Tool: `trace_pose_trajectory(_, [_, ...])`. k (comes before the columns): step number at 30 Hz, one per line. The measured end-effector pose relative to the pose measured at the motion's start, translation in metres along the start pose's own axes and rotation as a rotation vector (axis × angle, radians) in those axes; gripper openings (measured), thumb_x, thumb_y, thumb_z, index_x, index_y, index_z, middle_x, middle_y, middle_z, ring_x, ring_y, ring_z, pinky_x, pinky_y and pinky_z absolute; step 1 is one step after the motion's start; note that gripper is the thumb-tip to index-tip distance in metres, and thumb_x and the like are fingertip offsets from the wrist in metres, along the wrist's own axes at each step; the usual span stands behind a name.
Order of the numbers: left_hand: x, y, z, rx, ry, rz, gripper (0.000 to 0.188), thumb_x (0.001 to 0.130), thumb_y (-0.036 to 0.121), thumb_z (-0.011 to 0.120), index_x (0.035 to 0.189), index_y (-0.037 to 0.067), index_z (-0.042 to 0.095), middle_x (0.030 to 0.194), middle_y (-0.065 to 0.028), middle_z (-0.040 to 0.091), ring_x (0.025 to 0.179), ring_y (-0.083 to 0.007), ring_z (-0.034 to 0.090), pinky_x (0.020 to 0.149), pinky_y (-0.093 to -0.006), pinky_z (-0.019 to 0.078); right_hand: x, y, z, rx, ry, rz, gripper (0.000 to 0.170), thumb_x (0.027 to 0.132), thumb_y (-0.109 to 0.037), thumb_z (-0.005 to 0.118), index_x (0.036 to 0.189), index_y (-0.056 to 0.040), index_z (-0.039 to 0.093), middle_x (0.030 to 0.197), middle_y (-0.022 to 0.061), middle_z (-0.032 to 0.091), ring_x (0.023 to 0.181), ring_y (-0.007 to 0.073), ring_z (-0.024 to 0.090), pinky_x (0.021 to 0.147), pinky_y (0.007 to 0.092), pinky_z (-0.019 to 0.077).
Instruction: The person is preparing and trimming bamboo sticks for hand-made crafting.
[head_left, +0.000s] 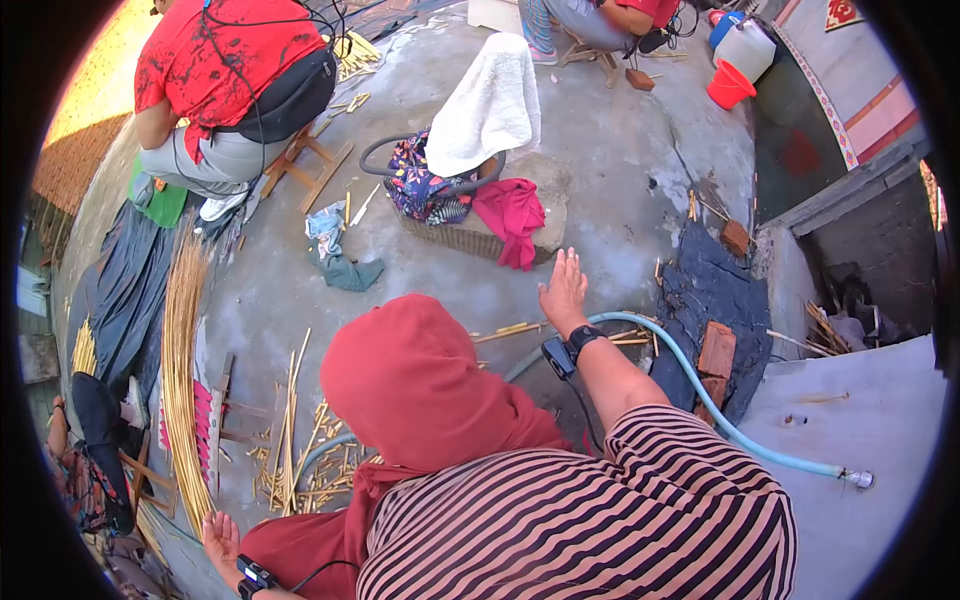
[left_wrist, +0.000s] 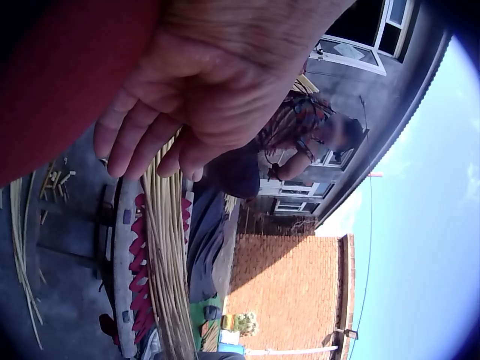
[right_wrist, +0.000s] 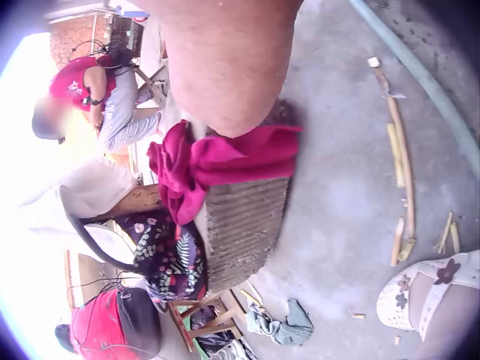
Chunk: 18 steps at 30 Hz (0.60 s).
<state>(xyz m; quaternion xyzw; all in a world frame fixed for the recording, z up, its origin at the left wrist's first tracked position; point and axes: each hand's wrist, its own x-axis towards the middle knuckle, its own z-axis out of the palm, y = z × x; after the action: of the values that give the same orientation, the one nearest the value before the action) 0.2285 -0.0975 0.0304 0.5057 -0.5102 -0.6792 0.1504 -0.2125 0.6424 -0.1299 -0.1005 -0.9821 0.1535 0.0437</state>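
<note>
My left hand [head_left: 222,540] is at the near end of a long bundle of thin pale stalks [head_left: 183,370], its fingers loosely extended. In the left wrist view the left hand [left_wrist: 206,94] hangs palm-side in sight, fingers overlapping the top of the stalk bundle [left_wrist: 169,247]. Under the bundle runs a narrow support with a pink jagged pattern [left_wrist: 139,247]. My right hand [head_left: 565,290] reaches forward with fingers spread and nothing in them. Nearest to it are a magenta cloth [head_left: 512,218] and the concrete block [head_left: 455,242] that the cloth drapes over.
A white towel [head_left: 487,105] and a floral bag [head_left: 425,180] sit on the block. A blue hose [head_left: 700,385] curves along my right. Cut stalk pieces [head_left: 320,465] litter the floor. Bricks [head_left: 716,350] lie right. A person in red [head_left: 235,75] sits ahead left.
</note>
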Motion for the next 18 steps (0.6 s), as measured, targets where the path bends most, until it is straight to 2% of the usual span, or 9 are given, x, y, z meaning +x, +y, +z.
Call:
trace_pose_trajectory(2, [-0.005,-0.004,0.009,-0.029,0.059,0.06,0.038,0.087,0.04,0.059,0.116,0.016,0.054,0.094,-0.0019,0.065,0.083,-0.0145,0.063,0.07,-0.0319,0.0534,0.024,-0.004,-0.012,-0.102,-0.03,-0.086,0.073,0.078,-0.02,0.064,0.138,-0.0035,0.027,0.146,0.0166,0.022,0.137,0.0297,0.019,0.106,0.0512,0.021])
trace_pose_trajectory(4, [0.018,-0.011,-0.022,-0.027,0.029,0.021,0.04,0.087,0.041,0.058,0.12,0.019,0.053,0.103,-0.0005,0.062,0.091,-0.015,0.06,0.075,-0.0342,0.0517,0.054,-0.012,-0.022,-0.168,-0.062,-0.168,0.065,0.077,-0.019,0.064,0.133,-0.003,0.036,0.144,0.0164,0.028,0.136,0.0286,0.023,0.106,0.0496,0.0233])
trace_pose_trajectory(5, [0.028,-0.013,-0.029,-0.025,0.012,0.005,0.041,0.087,0.042,0.058,0.122,0.02,0.052,0.107,0.0002,0.061,0.095,-0.0153,0.059,0.078,-0.0354,0.0508,0.065,-0.016,-0.024,-0.19,-0.241,-0.186,0.062,0.077,-0.02,0.064,0.131,-0.0017,0.039,0.143,0.0175,0.029,0.135,0.0299,0.025,0.106,0.0489,0.025])
trace_pose_trajectory(6, [0.018,-0.01,-0.015,-0.011,0.013,0.025,0.046,0.089,0.04,0.052,0.127,0.015,0.046,0.119,-0.0043,0.054,0.108,-0.0202,0.05,0.088,-0.0394,0.0416,0.073,-0.021,-0.025,-0.213,-0.428,-0.198,0.06,0.077,-0.021,0.064,0.129,-0.0005,0.042,0.142,0.0187,0.03,0.134,0.0311,0.026,0.105,0.0483,0.0267])
trace_pose_trajectory(8, [-0.037,0.006,0.038,0.051,0.028,0.054,0.055,0.094,0.038,0.039,0.139,0.005,0.034,0.141,-0.0135,0.038,0.132,-0.03,0.032,0.109,-0.0475,0.0232,0.071,-0.029,-0.017,-0.286,-0.426,-0.191,0.058,0.078,-0.023,0.06,0.126,0.004,0.044,0.139,0.0236,0.032,0.133,0.0366,0.026,0.106,0.0459,0.029])
trace_pose_trajectory(11, [-0.081,0.027,0.099,0.042,0.14,0.054,0.052,0.094,0.033,0.039,0.136,0.003,0.036,0.139,-0.0148,0.04,0.131,-0.0297,0.034,0.107,-0.043,0.0277,0.076,-0.026,-0.01,-0.331,-0.471,-0.251,0.061,0.079,-0.026,0.056,0.127,0.008,0.041,0.138,0.0276,0.031,0.133,0.0417,0.025,0.107,0.0437,0.0295])
trace_pose_trajectory(14, [-0.063,0.017,0.074,0.045,0.073,0.101,0.051,0.092,0.029,0.042,0.135,0.002,0.038,0.138,-0.0155,0.042,0.13,-0.0294,0.035,0.106,-0.042,0.029,0.073,-0.026,-0.016,-0.384,-0.494,-0.296,0.065,0.079,-0.031,0.055,0.128,0.0092,0.039,0.137,0.0288,0.031,0.132,0.0431,0.024,0.108,0.0424,0.0283])
trace_pose_trajectory(17, [-0.048,0.015,0.063,0.058,0.073,0.061,0.052,0.09,0.028,0.045,0.135,0.003,0.038,0.136,-0.0152,0.043,0.13,-0.0291,0.036,0.105,-0.0419,0.0294,0.076,-0.03,-0.03,-0.399,-0.578,-0.337,0.069,0.078,-0.031,0.051,0.131,0.0106,0.037,0.141,0.031,0.026,0.134,0.046,0.018,0.11,0.0429,0.0231])
trace_pose_trajectory(18, [-0.047,0.014,0.061,0.059,0.066,0.058,0.052,0.09,0.027,0.046,0.135,0.003,0.039,0.136,-0.0148,0.044,0.129,-0.0291,0.037,0.105,-0.0419,0.0295,0.077,-0.032,-0.036,-0.405,-0.599,-0.347,0.069,0.078,-0.033,0.052,0.13,0.0091,0.038,0.14,0.03,0.029,0.133,0.0444,0.022,0.109,0.0424,0.0251])
